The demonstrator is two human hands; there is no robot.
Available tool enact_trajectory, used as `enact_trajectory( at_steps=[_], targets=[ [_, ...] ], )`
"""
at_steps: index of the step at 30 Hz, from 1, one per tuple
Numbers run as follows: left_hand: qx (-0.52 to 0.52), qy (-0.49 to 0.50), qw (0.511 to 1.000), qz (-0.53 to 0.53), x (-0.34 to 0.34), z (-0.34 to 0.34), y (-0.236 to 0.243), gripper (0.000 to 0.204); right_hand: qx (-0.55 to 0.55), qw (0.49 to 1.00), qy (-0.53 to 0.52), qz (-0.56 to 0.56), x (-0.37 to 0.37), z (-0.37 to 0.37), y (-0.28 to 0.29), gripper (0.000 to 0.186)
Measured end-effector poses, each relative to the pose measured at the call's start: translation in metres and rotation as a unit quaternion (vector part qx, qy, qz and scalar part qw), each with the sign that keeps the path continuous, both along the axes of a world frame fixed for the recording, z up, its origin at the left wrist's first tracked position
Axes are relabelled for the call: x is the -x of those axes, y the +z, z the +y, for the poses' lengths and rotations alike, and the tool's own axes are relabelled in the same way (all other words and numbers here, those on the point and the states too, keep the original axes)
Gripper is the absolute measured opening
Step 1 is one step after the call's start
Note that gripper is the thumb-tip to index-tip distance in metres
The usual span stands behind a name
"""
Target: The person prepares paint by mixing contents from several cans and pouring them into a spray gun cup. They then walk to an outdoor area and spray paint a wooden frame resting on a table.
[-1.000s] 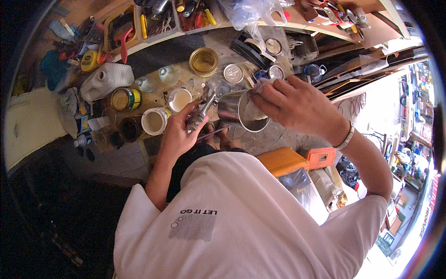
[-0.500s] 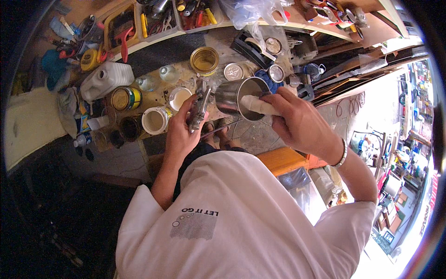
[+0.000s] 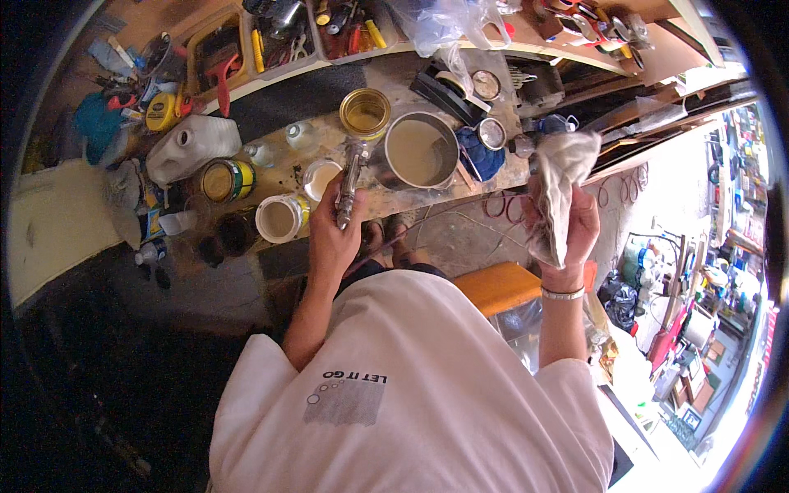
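My left hand (image 3: pixel 335 222) is closed around a metal spray gun (image 3: pixel 352 185) at the bench's front. Just right of the gun's top is a steel cup (image 3: pixel 448 156), upright, with pale beige contents; I cannot tell whether they are joined. My right hand (image 3: pixel 579 226) grips a crumpled off-white cloth (image 3: pixel 559 185), raised to the right of the cup. Left of my left hand stand a small white tub (image 3: pixel 317 175) and a larger white tub (image 3: pixel 292 212), both with pale contents. An open gold can (image 3: pixel 362 111) sits behind the gun.
Along the wooden bench (image 3: pixel 501 181) are a plastic jug (image 3: pixel 189 148), a yellow-green can (image 3: pixel 226 179), bottles (image 3: pixel 297 136) and a blue cloth (image 3: pixel 481 160). A shelf (image 3: pixel 288 57) with tool trays runs behind. An orange wooden piece (image 3: pixel 493 287) and looped hoses (image 3: pixel 505 205) lie lower right.
The steel cup has gone from tilted to upright. My right hand has pulled out of it and moved right with the cloth, which now hangs raised. My left hand still grips the gun.
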State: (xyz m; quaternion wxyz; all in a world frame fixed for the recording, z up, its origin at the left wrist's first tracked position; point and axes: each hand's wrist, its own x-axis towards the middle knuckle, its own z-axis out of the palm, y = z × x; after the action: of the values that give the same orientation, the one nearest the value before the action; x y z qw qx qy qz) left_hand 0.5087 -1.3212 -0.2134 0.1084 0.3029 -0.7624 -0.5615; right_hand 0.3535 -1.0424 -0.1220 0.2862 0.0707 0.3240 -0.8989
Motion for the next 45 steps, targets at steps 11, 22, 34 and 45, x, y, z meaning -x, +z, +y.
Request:
enact_trajectory(
  at_steps=[11,22,34,45],
  targets=[
    [-0.307,-0.012,0.951,0.011,-0.054,-0.020,-0.066,0.014,-0.031,0.980,-0.011,-0.198,-0.061,-0.029,-0.203,0.037],
    [-0.314,-0.042,0.946,-0.070,-0.133,-0.052,-0.143,0.059,-0.315,0.922,0.063,-0.213,-0.112,-0.120,-0.304,0.043],
    [-0.263,-0.257,0.922,0.121,0.013,0.113,-0.049,0.080,-0.458,0.805,0.135,0.353,-0.157,-0.024,-0.149,0.068],
    [-0.284,-0.389,0.850,0.213,0.024,0.170,-0.068,0.099,-0.462,0.849,0.044,0.253,-0.194,0.037,-0.235,0.064]
  ],
)
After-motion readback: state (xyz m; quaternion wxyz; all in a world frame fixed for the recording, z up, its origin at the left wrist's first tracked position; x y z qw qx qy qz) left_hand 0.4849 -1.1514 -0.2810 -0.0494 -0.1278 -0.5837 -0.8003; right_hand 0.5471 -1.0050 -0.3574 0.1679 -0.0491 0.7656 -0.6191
